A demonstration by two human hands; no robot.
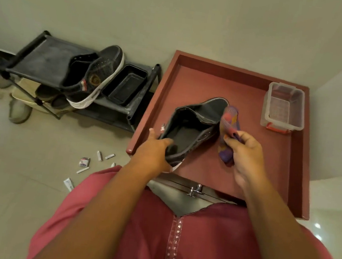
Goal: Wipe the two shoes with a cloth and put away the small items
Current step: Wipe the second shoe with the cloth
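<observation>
Your left hand (154, 151) grips heel rim of dark grey perforated shoe (194, 128), held over red-brown wooden tray table (203, 84), frame centre. Your right hand (246, 158) pinches purple-pink patterned cloth (229, 128) against shoe's right side. Second dark shoe (96, 75) sits tilted on black rack (43, 60), upper left. Small white tubes and packets (92, 162) scattered on floor, lower left; clear plastic box (283, 106) upper right. Risk: one-handed heel grip lets shoe twist under wiping pressure; loose cloth tail snags.
</observation>
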